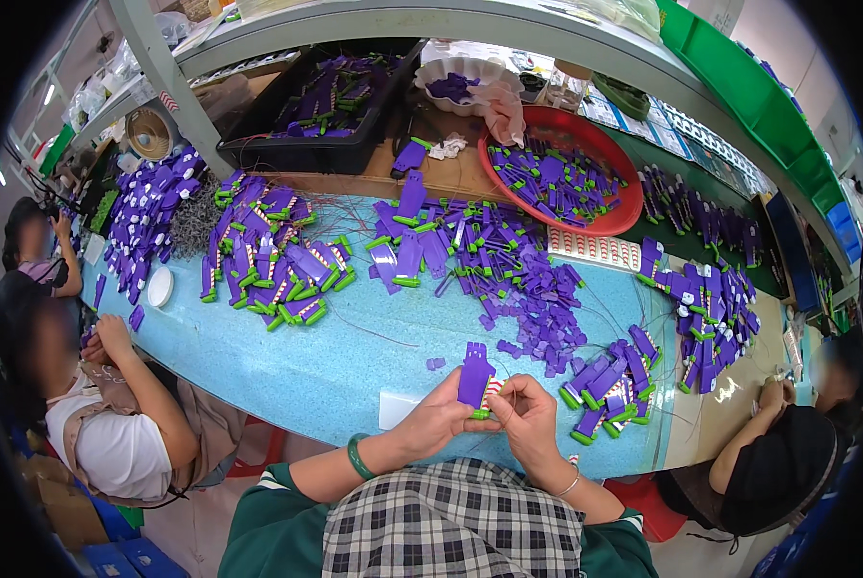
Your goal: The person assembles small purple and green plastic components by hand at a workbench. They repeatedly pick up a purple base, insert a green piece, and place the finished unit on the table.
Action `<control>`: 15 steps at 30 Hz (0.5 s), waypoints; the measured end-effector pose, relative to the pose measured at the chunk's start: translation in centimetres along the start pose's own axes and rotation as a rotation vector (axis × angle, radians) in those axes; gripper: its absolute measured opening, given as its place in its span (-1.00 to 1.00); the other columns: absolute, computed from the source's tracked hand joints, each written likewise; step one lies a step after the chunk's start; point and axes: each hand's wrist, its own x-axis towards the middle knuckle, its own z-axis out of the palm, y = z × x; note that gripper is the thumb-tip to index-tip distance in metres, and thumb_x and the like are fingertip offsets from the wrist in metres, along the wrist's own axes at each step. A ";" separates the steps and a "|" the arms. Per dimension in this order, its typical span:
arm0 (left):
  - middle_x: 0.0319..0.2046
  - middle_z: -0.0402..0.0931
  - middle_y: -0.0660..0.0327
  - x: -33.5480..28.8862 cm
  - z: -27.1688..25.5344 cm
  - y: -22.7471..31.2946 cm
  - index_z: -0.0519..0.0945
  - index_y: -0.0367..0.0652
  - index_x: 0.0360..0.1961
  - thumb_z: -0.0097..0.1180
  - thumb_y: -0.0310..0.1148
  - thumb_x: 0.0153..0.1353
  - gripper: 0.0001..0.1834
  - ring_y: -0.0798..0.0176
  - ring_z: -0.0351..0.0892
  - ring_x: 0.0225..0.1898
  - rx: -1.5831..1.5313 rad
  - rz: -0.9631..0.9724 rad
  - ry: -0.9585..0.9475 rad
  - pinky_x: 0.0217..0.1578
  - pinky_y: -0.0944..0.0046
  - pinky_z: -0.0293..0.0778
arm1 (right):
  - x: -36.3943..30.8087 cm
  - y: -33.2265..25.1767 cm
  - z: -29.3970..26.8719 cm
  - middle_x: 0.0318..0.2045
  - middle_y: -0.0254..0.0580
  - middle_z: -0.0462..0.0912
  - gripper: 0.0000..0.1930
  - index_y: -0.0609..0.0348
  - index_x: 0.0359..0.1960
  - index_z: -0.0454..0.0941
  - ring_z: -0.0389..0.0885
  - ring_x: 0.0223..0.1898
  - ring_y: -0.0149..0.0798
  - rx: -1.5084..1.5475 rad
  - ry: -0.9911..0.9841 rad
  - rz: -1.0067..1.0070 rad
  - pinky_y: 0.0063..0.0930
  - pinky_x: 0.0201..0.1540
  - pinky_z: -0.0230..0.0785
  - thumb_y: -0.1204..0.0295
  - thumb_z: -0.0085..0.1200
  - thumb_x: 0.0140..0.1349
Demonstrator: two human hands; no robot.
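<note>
Both hands [438, 421] [531, 422] meet at a purple piece [473, 376] (the left grips it).

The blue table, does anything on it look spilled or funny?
Maybe: just beyond the camera wearer's left hand, a tiny purple bit lies apart from the messy heap of small purple pieces, so it looks strayed. Nothing looks clearly broken.

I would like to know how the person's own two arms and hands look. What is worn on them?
Both short sleeves are dark green, with white and dark trim at the edge. The left hand has no glove, and a green, rounded bangle circles its wrist. The right hand is also gloveless, with a thin, silver-coloured bracelet at the wrist.
</note>
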 end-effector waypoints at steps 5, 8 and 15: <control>0.09 0.28 0.14 0.1 0.5 0.1 0.13 -0.16 0.22 -0.13 -0.57 0.26 -0.50 0.20 0.37 0.13 0.224 -0.004 0.045 0.09 0.02 0.47 | -0.2 -0.4 0.2 -0.44 -0.39 0.51 -0.88 0.23 -0.36 0.47 0.44 -0.42 -0.58 0.012 0.002 0.016 -0.69 -0.37 0.31 0.56 0.19 0.15; 0.05 0.31 0.17 0.2 0.5 0.2 0.18 -0.19 0.17 -0.08 -0.50 0.31 -0.58 0.24 0.39 0.10 0.284 -0.017 0.057 0.04 0.08 0.52 | -0.2 0.0 -0.1 -0.47 -0.37 0.53 -0.87 0.22 -0.42 0.47 0.44 -0.44 -0.55 -0.036 0.029 -0.017 -0.66 -0.39 0.30 0.57 0.21 0.11; 0.00 0.33 0.18 0.2 0.4 -0.6 0.21 -0.22 0.15 -0.12 -0.46 0.35 -0.63 0.28 0.42 0.04 0.283 0.019 -0.010 0.04 0.12 0.52 | 0.6 -0.6 -0.6 -0.61 -0.23 0.52 -0.81 0.19 -0.60 0.45 0.42 -0.55 -0.30 -0.596 0.084 -0.589 -0.48 -0.47 0.25 0.60 0.28 -0.05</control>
